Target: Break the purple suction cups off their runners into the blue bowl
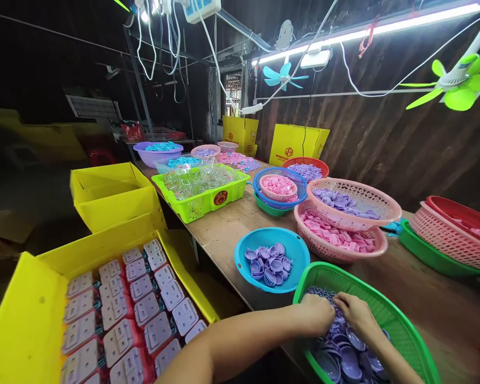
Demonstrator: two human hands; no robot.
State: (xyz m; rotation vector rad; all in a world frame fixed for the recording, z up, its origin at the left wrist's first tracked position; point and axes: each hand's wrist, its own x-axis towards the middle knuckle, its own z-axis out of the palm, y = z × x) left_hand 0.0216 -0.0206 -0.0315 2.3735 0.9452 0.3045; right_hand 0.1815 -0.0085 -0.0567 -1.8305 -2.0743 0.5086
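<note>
Both my hands are down inside a green basket (400, 314) at the near right, filled with small purple plastic parts (350, 357). My left hand (316, 313) is curled over the pile with its fingers buried in the parts. My right hand (354, 312) lies beside it, fingers bent down into the same pile. What either hand holds is hidden. A blue bowl (272, 237) with more purple parts stands just beyond the basket.
Pink baskets (354, 200) of purple and pink parts, a blue basket (280, 186), a lime crate (200, 200) of clear pieces and stacked red and green baskets (452, 234) crowd the wooden table (224, 224). A yellow box (32, 314) of packed white items sits at left.
</note>
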